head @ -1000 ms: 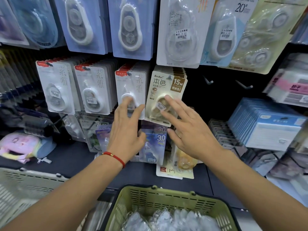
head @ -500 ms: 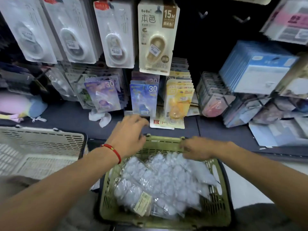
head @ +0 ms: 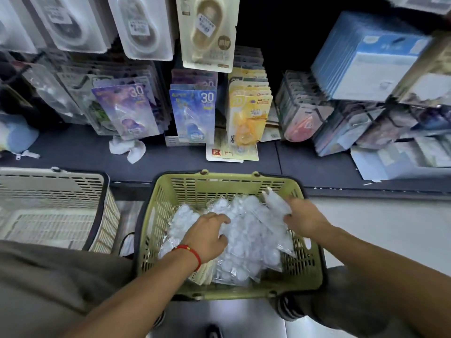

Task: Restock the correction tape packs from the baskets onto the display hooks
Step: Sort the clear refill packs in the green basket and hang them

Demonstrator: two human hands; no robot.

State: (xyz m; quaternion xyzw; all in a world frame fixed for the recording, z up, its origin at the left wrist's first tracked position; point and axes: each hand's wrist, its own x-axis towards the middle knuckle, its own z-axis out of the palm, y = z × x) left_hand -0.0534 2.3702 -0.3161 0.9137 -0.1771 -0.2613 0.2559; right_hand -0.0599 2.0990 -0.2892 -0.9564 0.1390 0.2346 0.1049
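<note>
Now deep in the picking-up step, both hands down in the green basket point(head: 229, 292), which sits on the floor in front of the low dark shelf point(head: 73, 152). Left hand point(head: 207, 236), red string at the wrist, laid over the middle of the heap of clear bagged packs point(head: 246, 242), fingers bent down into the plastic, though hard to say whether closed on one bag or only pressing on the pile. Right hand point(head: 305, 217) at the far right corner of the heap, fingers and thumb pinched on the edge of one clear bag point(head: 277, 200) and tilting its end up above the others. Nothing carried toward the hooks yet; the stock to be hung all lying in this basket, well below the display. A second, pale basket point(head: 53, 206) standing just to the left, with no packs visible in the part that shows. Above the shelf, hanging rows already filled: purple card packs point(head: 127, 108), blue card packs point(head: 192, 111), yellow card packs point(head: 249, 111), and a beige pack point(head: 207, 32) higher up, with a dark gap to its right that probably marks the free hooks, though none show clearly in this view. Next move, by judgement: lifting one bag clear without dragging its slippery neighbours along, likely opening it to free the single packs, then finding the hang hole and threading it onto a bare hook. Main risk: crinkly bags sliding and spilling over the rim.
</note>
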